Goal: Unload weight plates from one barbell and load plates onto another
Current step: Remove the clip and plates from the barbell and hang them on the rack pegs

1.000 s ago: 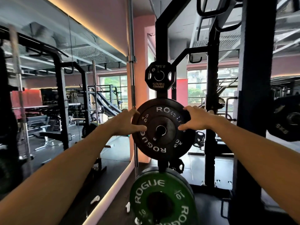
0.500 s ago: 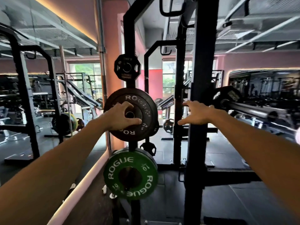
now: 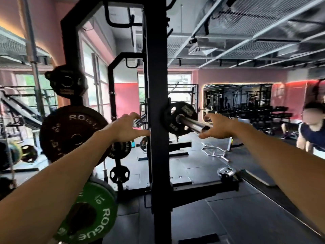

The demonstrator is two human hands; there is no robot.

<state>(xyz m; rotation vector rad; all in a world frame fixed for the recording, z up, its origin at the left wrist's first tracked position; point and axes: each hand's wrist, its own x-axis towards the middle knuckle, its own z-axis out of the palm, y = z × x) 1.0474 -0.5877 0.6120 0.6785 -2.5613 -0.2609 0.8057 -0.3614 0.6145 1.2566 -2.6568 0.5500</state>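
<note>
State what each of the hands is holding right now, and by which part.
Nothing is held. The left hand is open in the air beside the black upright; the right hand is open next to the barbell sleeve, not gripping it.

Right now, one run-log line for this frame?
phase: reaching for 5 kg plate on barbell sleeve | left hand: open, empty | right hand: open, empty | upright: between hands

A black rack upright [image 3: 158,120] runs down the middle of the frame. On storage pegs at centre left hang a large black Rogue plate [image 3: 70,134], a small black plate [image 3: 67,81] above it and a green Rogue plate [image 3: 98,217] at lower left. Right of the upright, a chrome barbell sleeve [image 3: 191,124] carries one black plate [image 3: 181,118]. The dark floor [image 3: 246,208] bears a curl bar [image 3: 214,152] at right centre.
</note>
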